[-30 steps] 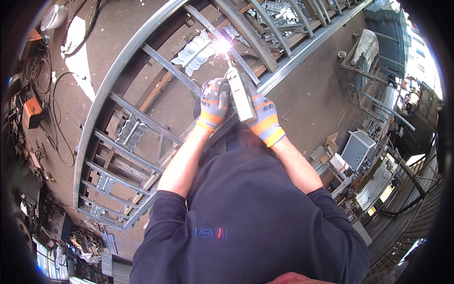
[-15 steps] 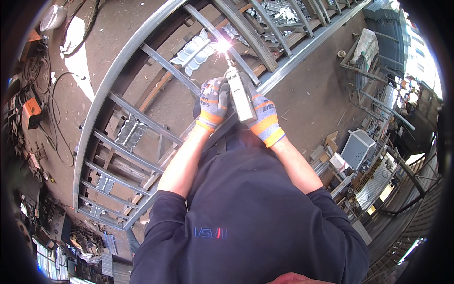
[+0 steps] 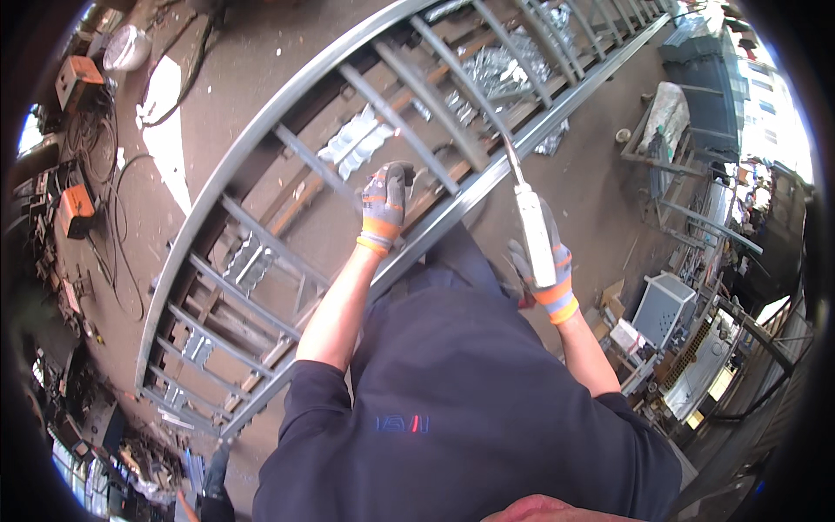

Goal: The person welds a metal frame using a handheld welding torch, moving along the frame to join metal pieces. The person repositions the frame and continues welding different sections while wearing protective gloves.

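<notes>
A white welding torch (image 3: pixel 537 239) with a slim metal nozzle is gripped in my right hand (image 3: pixel 554 277), right of the steel frame. Its tip lies in line with a crossbar near the frame's near rail, and no arc shows. My left hand (image 3: pixel 385 202), in a grey and orange glove, is curled closed above the frame; what its fingers hold, if anything, is hidden. Just beyond it, a silver ornamental casting (image 3: pixel 355 143) sits between two bars of the curved steel frame (image 3: pixel 217 170). A small glowing spot shows on the bar beside the casting.
More castings (image 3: pixel 250 261) sit between the frame's bars at left. Shiny metal pieces (image 3: pixel 509 65) are heaped under its far part. Orange machines (image 3: pixel 76 210) and cables lie at the left. A grey perforated box (image 3: pixel 665 306) and metal stock are at the right.
The bright welding arc has gone out. My right hand has drawn the torch away to the right and nearer me. My left hand is now apart from it, over the frame.
</notes>
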Available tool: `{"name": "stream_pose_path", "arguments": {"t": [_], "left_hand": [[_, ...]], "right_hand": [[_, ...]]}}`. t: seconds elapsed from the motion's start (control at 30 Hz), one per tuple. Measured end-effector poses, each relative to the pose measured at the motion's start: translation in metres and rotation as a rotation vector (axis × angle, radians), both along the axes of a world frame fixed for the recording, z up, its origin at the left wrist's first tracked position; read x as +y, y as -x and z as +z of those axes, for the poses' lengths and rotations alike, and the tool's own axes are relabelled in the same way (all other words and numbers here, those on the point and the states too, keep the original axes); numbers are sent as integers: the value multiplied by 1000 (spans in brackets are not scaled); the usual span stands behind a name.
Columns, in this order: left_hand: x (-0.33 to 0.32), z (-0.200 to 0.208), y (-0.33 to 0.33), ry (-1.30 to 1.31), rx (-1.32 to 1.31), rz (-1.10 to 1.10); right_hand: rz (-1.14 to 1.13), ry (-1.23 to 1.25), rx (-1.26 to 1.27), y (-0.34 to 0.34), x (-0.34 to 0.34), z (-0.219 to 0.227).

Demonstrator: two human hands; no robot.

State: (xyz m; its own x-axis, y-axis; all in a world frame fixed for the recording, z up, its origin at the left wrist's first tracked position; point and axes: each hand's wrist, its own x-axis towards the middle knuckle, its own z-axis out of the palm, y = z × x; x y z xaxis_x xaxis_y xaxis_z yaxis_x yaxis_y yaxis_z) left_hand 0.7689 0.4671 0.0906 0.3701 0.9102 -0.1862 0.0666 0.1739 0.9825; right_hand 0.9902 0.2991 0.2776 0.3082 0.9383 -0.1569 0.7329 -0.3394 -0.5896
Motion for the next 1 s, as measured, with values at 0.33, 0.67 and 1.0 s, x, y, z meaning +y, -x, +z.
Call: {"name": "stream_pose_path", "arguments": {"t": [0.33, 0.67, 1.0], "left_hand": [[127, 49, -292, 715, -652, 199], [266, -13, -561, 681, -230, 1092], [189, 63, -577, 581, -131, 1104]], "right_hand": [[55, -106, 0, -160, -39, 78], [134, -86, 143, -454, -40, 72], [166, -38, 392, -558, -23, 125]]}}
